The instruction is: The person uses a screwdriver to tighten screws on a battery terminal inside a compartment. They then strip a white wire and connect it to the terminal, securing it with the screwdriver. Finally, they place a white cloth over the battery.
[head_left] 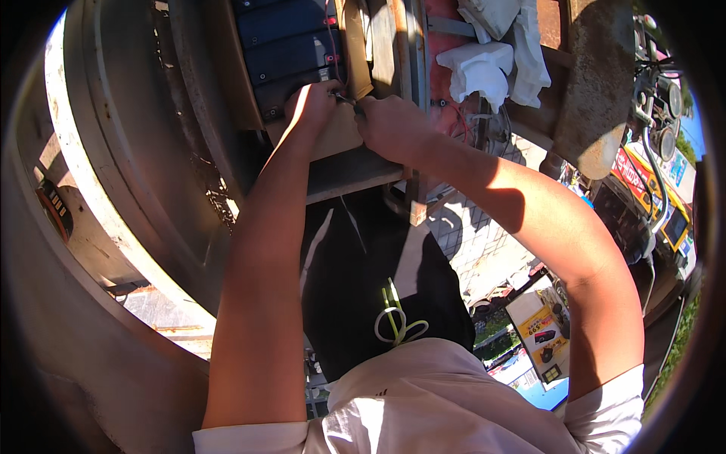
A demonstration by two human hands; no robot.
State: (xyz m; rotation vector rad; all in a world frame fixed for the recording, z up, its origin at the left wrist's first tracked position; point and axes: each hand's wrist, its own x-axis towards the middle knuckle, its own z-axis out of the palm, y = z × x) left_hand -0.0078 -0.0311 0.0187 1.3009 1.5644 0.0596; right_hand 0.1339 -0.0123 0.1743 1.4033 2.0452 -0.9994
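Outdoors, sunlit paving (pixel 473 236) approx. 4–5 o'clock from hands. Thin tool (pixel 347 100) betw. hands, long axis pointing approx. 10 o'clock; tip unclear, rear mostly hidden by R hand (pixel 397 127), fingers curled round it. L hand (pixel 311 107) near tip; fingertips obscured, can't tell if pinching. Dk blocks (pixel 291 49) approx. 10–11 o'clock, cut off at top.

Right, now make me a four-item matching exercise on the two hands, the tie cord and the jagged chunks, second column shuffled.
Column one:
1. Right hand
2. Left hand
3. Tie cord
4. Jagged chunks

Column two:
A. Yellow-green and white, by the shirt hem
B. White, right of the dark blocks
C. Closed around a tool handle
D. At the dark blocks' near end

Pairs: 1-C, 2-D, 3-A, 4-B
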